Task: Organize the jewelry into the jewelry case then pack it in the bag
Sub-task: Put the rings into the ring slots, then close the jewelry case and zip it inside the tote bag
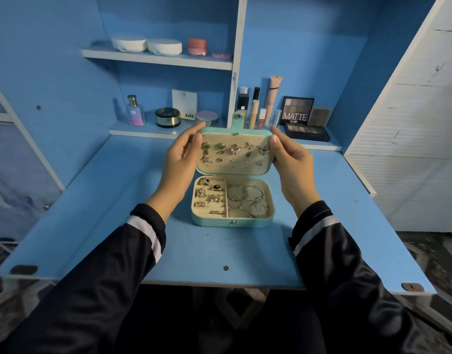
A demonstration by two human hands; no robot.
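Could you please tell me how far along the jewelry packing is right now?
Apparently done: in the case rings fill the left slots, hoops the right compartment, earrings are pinned in the lid. In hand: the left hand and right hand grip its upper corners, probably to close it. Left: fastening the snap tab and packing the case in a bag; none is in view.

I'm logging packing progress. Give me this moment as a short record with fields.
case: mint-green rectangular jewelry case, open on the blue desk
lid: cream-lined lid, raised, with earrings pinned in it
left compartment: rings in slots
right compartment: silver hoops
hands: left hand and right hand each pinch an upper lid corner
bag: not in view
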